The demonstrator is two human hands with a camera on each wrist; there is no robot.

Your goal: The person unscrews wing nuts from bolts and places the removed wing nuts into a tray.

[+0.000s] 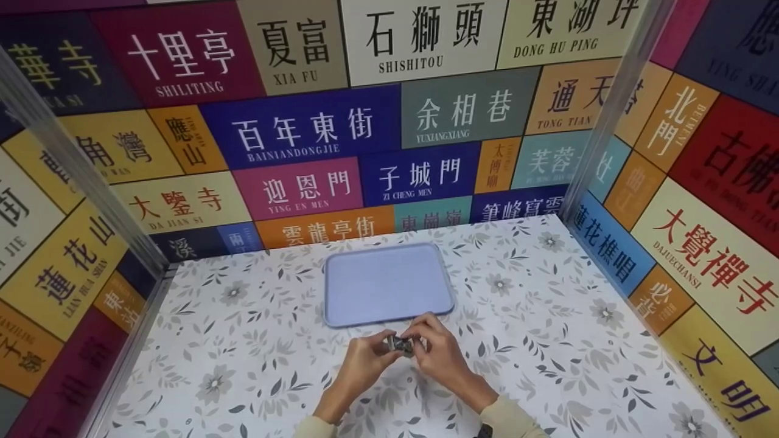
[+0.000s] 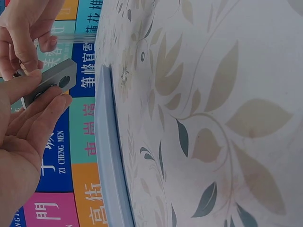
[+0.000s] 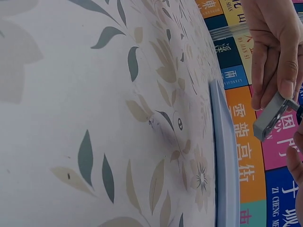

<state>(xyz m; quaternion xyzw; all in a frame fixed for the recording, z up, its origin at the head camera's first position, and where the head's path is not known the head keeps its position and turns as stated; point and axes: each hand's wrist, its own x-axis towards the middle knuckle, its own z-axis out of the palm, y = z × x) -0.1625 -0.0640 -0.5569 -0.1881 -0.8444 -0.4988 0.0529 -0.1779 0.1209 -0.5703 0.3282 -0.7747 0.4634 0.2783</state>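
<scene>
A small grey metal block (image 2: pixel 56 80) with a round hole is held above the table, in front of me. My left hand (image 1: pixel 364 362) grips the block between thumb and fingers, as the left wrist view shows. A threaded bolt (image 3: pixel 294 105) juts from the block's side in the right wrist view, with a dark part at its outer end. Close against the left hand, my right hand (image 1: pixel 439 353) pinches that dark end with its fingertips. The fingers partly hide the pieces, so how deep the bolt sits cannot be seen.
A pale blue tray (image 1: pixel 389 283) lies on the table just beyond both hands. White cloth with grey flowers and leaves covers the table (image 1: pixel 243 353). Colourful panels with Chinese place names line the walls (image 1: pixel 298 134) at the back and both sides.
</scene>
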